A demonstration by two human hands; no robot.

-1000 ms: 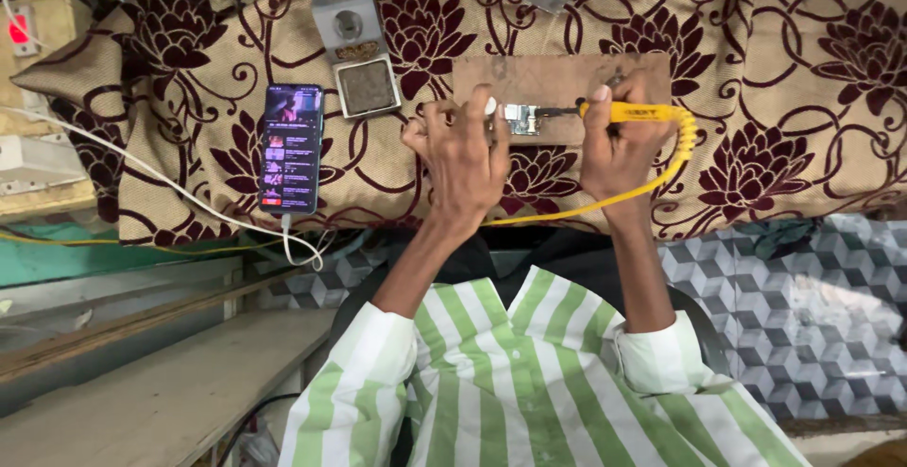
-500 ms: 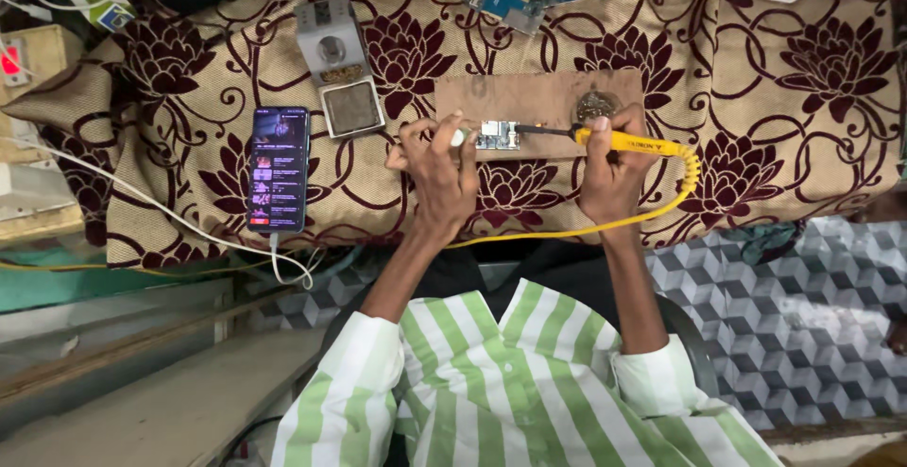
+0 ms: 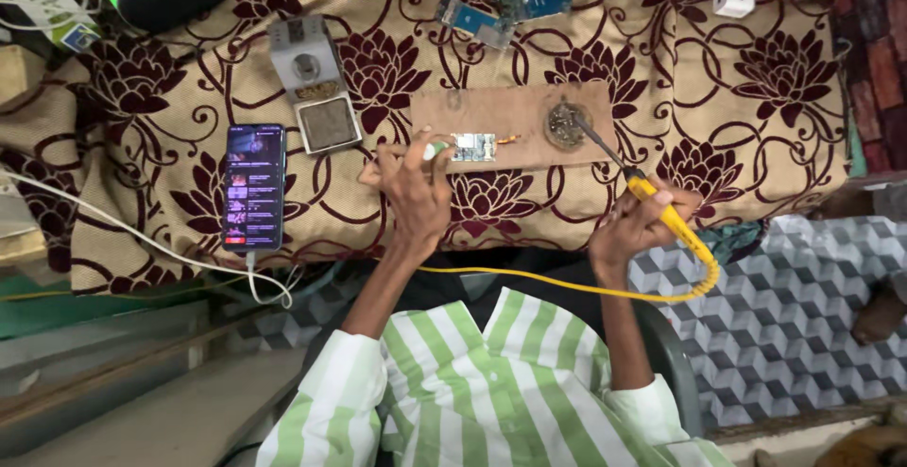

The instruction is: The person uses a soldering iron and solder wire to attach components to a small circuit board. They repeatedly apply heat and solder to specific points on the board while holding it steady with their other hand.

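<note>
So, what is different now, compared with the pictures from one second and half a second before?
The right hand has swung the yellow soldering iron away from the small circuit board, and its tip now sits at the round tip-cleaner pad on the brown board. The left hand stays by the circuit board, still holding a thin white piece. The lit phone has not moved.

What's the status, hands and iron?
Left hand pinning small circuit board on wooden board. Right hand gripping yellow soldering iron, tip in round dish. Nothing blocking.
</note>
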